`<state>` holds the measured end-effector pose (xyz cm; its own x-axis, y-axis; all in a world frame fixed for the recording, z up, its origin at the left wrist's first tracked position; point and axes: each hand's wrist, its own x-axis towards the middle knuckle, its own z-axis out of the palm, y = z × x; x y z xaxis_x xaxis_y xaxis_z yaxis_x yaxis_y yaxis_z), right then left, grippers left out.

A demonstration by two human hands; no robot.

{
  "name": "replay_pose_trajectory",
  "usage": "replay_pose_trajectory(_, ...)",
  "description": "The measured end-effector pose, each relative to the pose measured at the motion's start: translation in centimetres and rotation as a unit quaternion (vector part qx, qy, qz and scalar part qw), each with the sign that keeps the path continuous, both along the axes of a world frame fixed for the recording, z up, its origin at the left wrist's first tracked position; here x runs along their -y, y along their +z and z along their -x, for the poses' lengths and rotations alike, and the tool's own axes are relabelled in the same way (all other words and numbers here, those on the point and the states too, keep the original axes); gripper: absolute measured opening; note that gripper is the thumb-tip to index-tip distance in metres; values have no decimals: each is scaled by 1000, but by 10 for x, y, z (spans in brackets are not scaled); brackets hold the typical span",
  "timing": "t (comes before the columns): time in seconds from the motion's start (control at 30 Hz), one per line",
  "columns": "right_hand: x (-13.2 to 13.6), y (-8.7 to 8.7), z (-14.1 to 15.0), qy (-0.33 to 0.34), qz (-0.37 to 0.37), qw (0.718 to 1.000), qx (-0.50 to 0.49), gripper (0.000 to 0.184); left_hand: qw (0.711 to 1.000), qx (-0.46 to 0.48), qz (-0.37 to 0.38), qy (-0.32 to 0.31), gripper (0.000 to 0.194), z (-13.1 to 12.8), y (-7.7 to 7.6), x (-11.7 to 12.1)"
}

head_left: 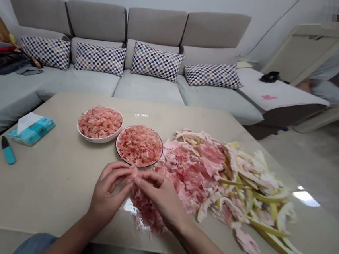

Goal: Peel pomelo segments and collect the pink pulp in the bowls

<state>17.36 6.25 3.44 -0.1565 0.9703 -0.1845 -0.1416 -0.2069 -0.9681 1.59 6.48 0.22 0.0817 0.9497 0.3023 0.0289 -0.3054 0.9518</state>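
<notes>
Left hand (107, 195) and right hand (162, 195) are closely pinching pink pulp (133, 174)
Overly hard squeezing could be crushing it.

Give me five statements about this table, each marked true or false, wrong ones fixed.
The left hand and right hand meet at a small pink piece. True.
The white bowl stands left of the dark-rimmed dish. True.
The white bowl is the rightmost thing there. False: yellow-edged peels lie farther right.
The left hand is inside the white bowl. False: it pinches the small pink piece.
The tissue pack lies near the teal-and-black tool. True.
</notes>
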Motion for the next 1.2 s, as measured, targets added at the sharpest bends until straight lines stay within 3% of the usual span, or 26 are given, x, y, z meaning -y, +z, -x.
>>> replay_pose_trajectory(0.1, -2, 2, -3, -21, 0, 1000, 16, 25, 994, 80, 73, -35, 16, -1, 1, -1)
replay_pose_trajectory(0.23, -1, 0, -4, -16, 0, 998, 62, 26, 980, 126, 150, -36, 10, 1, 2, -3)
replay_pose_trajectory(0.53, -1, -3, -1, -12, -6, 996, 88, 28, 961, 199, 187, -42, 36, -3, -2, -5)
replay_pose_trajectory(0.67, -2, -3, -2, -16, 0, 996, 83, 23, 955, 167, 239, -50, 29, -2, 0, -5)
replay_pose_trajectory(1.1, -6, 4, -14, 37, -18, 987, 157, 24, 957, 157, 237, -57, 22, -6, 3, -5)
replay_pose_trajectory(1.2, -6, 4, -12, 21, -13, 987, 159, 20, 961, 153, 224, -50, 21, -8, 5, -4)
